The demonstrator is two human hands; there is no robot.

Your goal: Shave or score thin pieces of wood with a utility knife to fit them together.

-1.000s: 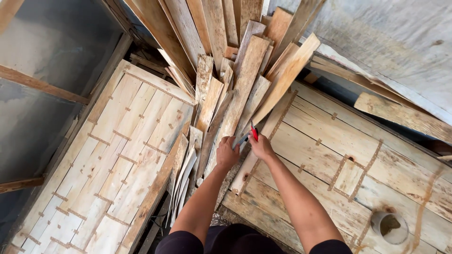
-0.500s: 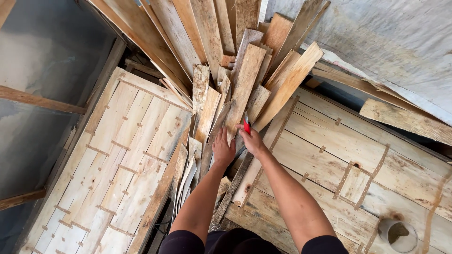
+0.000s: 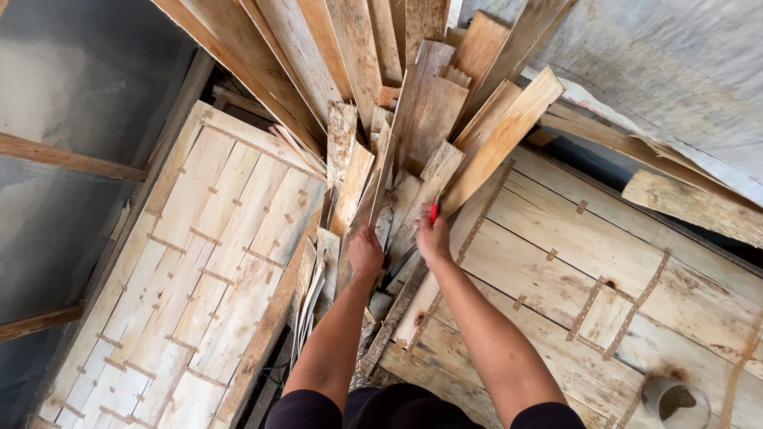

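A: Left hand [image 3: 366, 250]?

B: Fingers curled shut round the edge of a narrow plank [image 3: 380, 187] standing on end in the pile of boards [image 3: 413, 119]. Firm grip, thumb side hidden.

A: Right hand [image 3: 433, 238]?

B: Closed as well, round a red-handled tool [image 3: 434, 212]. Only the red tip shows above the knuckles (what kind of tool, I cannot tell). That hand sits just beside the left one, pressed against a pale plank [image 3: 433, 183] leaning in the same pile.

A: Where do the planks stand?

B: In the gap between two big panels. The narrow plank rises from that gap and tilts up toward the top of the pile; the pale one is touching it on the right.

A: The panels?

B: Left panel [image 3: 199, 270], light slats joined with small metal plates, runs from the gap out to the lower left. Right panel [image 3: 636, 262], wider boards, same metal plates, a patch piece let in near its lower edge.

A: Anything else?

B: A round container [image 3: 675, 401] at the right panel's lower right corner. Thin veneer strips [image 3: 311, 290] fan out along the left panel's near edge, just left of the left forearm.
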